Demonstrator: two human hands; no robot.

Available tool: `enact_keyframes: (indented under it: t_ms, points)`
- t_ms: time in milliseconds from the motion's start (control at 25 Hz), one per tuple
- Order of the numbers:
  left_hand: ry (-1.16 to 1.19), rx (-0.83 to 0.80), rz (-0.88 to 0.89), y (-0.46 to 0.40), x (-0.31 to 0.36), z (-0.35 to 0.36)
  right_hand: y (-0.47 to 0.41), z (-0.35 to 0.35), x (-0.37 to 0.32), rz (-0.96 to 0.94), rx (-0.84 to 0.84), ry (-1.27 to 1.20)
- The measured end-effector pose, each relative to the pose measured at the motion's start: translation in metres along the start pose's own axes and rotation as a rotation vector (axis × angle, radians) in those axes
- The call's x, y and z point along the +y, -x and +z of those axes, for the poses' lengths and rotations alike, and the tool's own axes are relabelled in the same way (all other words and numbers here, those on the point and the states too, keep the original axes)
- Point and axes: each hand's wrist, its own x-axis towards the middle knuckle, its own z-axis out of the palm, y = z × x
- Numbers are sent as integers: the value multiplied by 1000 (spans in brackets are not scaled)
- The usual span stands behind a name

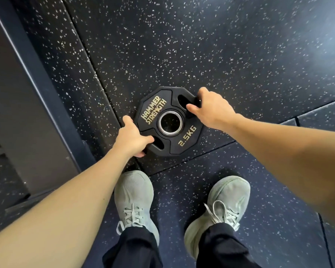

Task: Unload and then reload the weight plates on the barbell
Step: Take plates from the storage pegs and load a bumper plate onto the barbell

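A black 2.5 kg weight plate (pixel 184 141) with gold lettering and a steel-ringed centre hole is face up, low over the speckled rubber floor; whether it touches the floor I cannot tell. My left hand (pixel 132 137) grips its near-left edge, thumb in the lower grip slot. My right hand (pixel 211 108) grips the far-right edge, thumb in the upper slot. The barbell is out of view.
My two grey shoes (pixel 133 200) (pixel 219 207) stand just in front of the plate. A dark sloped frame or platform edge (pixel 39 89) runs along the left side. Speckled rubber floor tiles (pixel 240 55) stretch ahead and to the right.
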Motion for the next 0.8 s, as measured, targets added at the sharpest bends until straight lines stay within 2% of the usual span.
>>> enact_keyframes:
  t_ms: [160,280,440,600,800]
  points:
    - [60,60,-38,6,2,16,-2,-2,-15,-49,35,81]
    - [35,117,7,13,8,15,2,-6,-17,-94,24,122]
    - [-47,178,105,30,34,-12,21,-36,-16,-73,47,40]
    - [-81,236,231,68,88,-55,49,-106,-27,-77,132,-50]
    - [-91,344,427,155,189,-137,102,-247,-58,-89,304,-117]
